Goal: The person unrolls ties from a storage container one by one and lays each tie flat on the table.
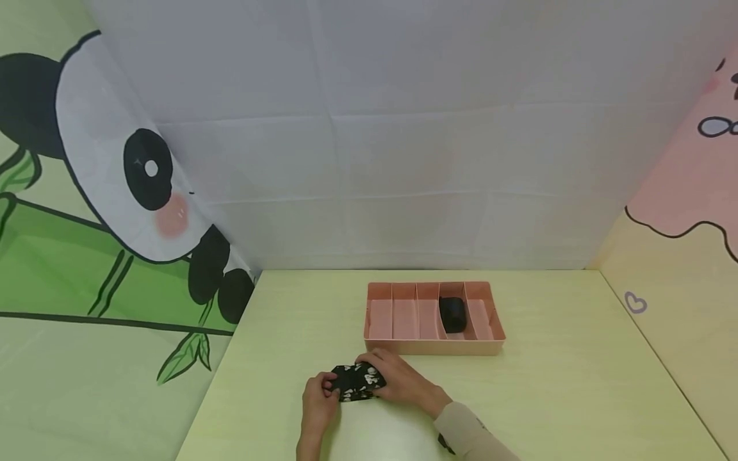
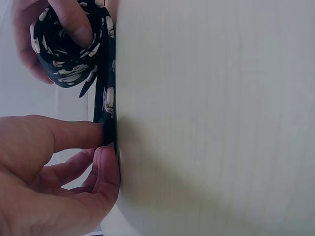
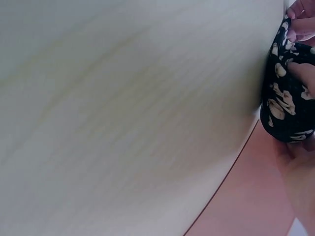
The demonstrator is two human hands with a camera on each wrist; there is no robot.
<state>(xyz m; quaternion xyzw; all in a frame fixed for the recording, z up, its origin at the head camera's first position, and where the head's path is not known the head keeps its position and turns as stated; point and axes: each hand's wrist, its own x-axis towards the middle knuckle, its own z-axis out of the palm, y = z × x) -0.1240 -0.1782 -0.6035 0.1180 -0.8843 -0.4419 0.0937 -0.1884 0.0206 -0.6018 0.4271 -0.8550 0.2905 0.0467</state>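
A black cloth with a white floral pattern (image 1: 353,382) lies on the table, partly rolled up; its spiral shows in the left wrist view. My left hand (image 1: 319,404) pinches the flat loose end between thumb and fingers, low against the tabletop. Around the rolled part (image 2: 66,73) my right hand (image 1: 406,383) curls, its thumb pressing the coil. The right wrist view shows the patterned outer side of the roll (image 3: 280,101) at the right edge, with part of each hand.
Just behind the hands stands a pink divided box (image 1: 434,347). A black bundle (image 1: 453,315) sits in its fourth compartment from the left. A small dark thing (image 1: 443,442) shows beside the right sleeve, mostly hidden. A white cloth backdrop (image 1: 403,160) hangs behind the table.
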